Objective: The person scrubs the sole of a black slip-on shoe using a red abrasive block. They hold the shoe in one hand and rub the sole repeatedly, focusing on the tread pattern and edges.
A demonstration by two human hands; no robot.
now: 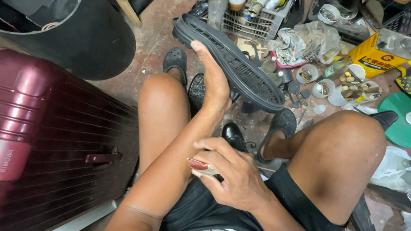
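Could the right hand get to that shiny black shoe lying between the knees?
Probably yes. The right hand rests on the lap just above the black shoe, with nothing between them, though its grip is already on a small red-tipped object. The left hand holds up a black sole.

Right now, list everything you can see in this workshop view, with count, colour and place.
Ribbed rubber shoe sole: one, black, held up at centre.
Hard-shell suitcase: one, dark red, lower left.
Large round drum: one, black, upper left.
Plastic crate of bottles and tools: one, white, top centre.
Small dishes of bits: several, white, upper right floor.
Round stand base: one, green, right.
Glossy leather shoe: one, black, between the knees.
Left hand: grips the sole's edge.
Right hand: holds a small red-tipped object, kind unclear, against the left forearm.
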